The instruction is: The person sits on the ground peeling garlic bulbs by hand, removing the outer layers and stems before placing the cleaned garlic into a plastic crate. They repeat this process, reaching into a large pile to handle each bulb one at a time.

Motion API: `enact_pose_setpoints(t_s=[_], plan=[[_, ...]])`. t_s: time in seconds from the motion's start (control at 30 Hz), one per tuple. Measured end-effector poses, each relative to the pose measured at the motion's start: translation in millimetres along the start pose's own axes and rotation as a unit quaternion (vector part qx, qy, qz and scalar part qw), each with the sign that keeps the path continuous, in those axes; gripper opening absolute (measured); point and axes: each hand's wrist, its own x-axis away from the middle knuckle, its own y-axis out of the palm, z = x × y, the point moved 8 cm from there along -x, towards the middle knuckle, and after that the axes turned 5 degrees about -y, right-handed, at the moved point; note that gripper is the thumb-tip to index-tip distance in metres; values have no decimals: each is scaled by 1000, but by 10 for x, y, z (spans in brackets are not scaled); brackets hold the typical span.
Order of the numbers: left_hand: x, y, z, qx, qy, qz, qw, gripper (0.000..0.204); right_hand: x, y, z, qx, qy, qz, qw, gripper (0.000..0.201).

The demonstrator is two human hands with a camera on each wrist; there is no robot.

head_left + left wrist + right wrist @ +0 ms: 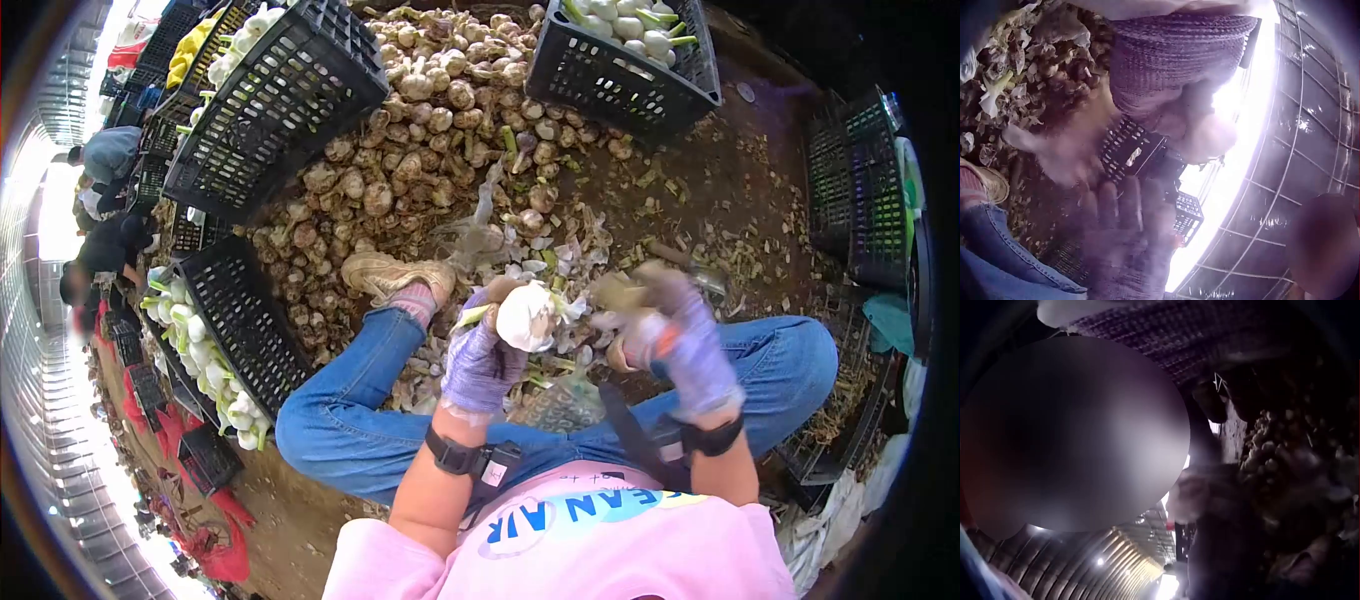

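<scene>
In the head view my left hand (478,365), in a purple knit glove, grips a white garlic bulb (527,317). Loose skin and a piece of green stem show around the bulb. To the right of it my right hand (685,345), gloved the same way, is smeared by motion, its dirty tan fingertips pointing towards the garlic. I cannot tell whether those fingers pinch anything. The left wrist view shows the purple cuff of the left glove (1179,62) at the top, with blurred gloved fingers (1129,206) below. A blurred round shape hides much of the right wrist view.
A heap of unpeeled garlic (420,130) covers the ground ahead. Black crates (270,110) of white garlic stand at the left, with another crate (625,85) ahead. Peelings (570,250) and a wooden-handled tool (690,265) lie between my knees. People (110,245) work at far left.
</scene>
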Motion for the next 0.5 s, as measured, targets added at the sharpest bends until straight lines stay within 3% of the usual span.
enact_pose_setpoints(t_s=[0.03,0.07,0.13,0.2,0.27,0.33,0.37,0.4,0.47,0.5], plan=[[-10,69,-44,0,-22,-12,1000,56,47,22,102,168,-35,27,985,51],[-20,114,-88,0,-44,-22,999,57,26,112,69,248,-79,19,965,49],[-20,89,-176,-17,-94,-8,995,59,-4,308,12,308,-147,-38,939,44],[1,286,-63,-272,9,-81,959,43,-49,340,-66,301,-173,-13,938,36],[-29,257,-151,-247,-9,-59,967,41,-88,320,-3,361,-190,-59,911,34],[1,344,-5,-382,145,-19,913,35,-110,320,-10,361,-219,-19,906,26],[-111,89,-113,-220,48,97,970,30,-80,376,6,403,-239,-30,883,23],[-168,59,-65,-206,96,119,966,32,-43,454,20,444,-259,-40,857,20],[-298,-38,-28,-177,68,149,971,31,34,660,218,334,-192,-146,911,16],[-396,-144,-57,-110,53,129,984,30,35,640,364,268,-56,-152,950,16]])
